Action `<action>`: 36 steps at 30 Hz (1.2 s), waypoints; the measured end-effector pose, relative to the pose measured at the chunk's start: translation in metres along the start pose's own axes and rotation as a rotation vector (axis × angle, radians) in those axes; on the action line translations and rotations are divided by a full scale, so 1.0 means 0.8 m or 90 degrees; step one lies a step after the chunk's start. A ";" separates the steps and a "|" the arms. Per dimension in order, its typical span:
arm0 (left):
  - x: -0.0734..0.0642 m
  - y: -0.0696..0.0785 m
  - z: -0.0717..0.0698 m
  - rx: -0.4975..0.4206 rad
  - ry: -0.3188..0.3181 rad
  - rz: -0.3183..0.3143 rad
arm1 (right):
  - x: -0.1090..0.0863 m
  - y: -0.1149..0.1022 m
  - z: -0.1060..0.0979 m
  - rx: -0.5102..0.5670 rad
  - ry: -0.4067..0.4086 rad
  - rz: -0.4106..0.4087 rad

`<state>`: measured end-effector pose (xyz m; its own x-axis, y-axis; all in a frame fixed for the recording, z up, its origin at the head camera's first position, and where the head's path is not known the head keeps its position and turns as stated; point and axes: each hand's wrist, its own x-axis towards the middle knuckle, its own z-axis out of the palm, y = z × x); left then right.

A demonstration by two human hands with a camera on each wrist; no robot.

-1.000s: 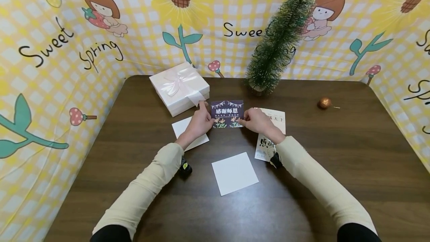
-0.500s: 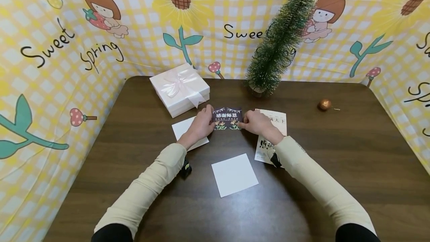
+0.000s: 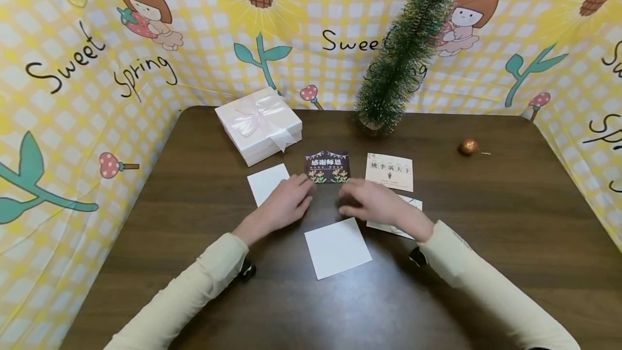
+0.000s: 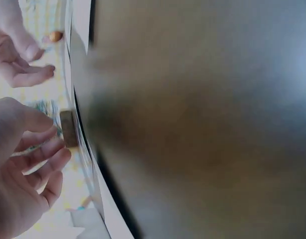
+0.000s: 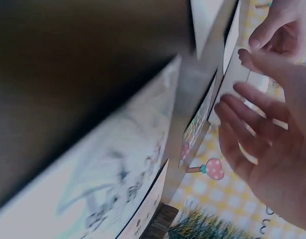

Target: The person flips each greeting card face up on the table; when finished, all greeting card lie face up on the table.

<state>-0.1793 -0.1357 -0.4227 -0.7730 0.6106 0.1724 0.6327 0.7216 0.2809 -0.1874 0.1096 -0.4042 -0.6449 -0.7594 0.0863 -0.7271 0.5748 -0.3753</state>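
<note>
Head view: the dark printed card [image 3: 327, 166] is seen flat on the counter [image 3: 184, 177], face up, its long axis set left to right, roughly along the far edge. It is found ahead of both hands: forward and rightward from the left hand [image 3: 279, 204], forward and leftward from the right hand [image 3: 381, 201]. The near-left corner is overlapped by the left fingertips, and the near-right corner is closely neighboured by the right; neither side is judged clearly nearer. The blank card [image 3: 338, 248] is noted on the near side, between the wrists and turned at an angle. The lower printed card [image 3: 389, 229] is partly covered by the right hand.

Left wrist view: the left grip is seen loose, fingers bent and parted, nothing held. The dark card cannot be made out here.

Right wrist view: the right grip is likewise relaxed, fingers spaced, nothing held. The dark card is viewed nearly edge-on, past the lower printed card. Contact at its corners cannot be confirmed.
</note>
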 end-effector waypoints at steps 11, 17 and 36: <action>-0.067 0.045 -0.003 0.125 -0.064 0.152 | -0.075 -0.023 0.019 -0.108 -0.080 -0.128; -0.081 0.048 -0.001 0.155 -0.098 0.162 | -0.081 -0.026 0.018 -0.166 -0.093 -0.139; -0.086 0.048 0.003 0.167 -0.062 0.189 | -0.092 -0.016 0.019 -0.289 0.048 -0.330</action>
<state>-0.1014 -0.1490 -0.4261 -0.5551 0.8238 0.1153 0.8278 0.5606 -0.0200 -0.1269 0.1533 -0.4196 -0.1900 -0.9569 0.2194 -0.9618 0.2263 0.1539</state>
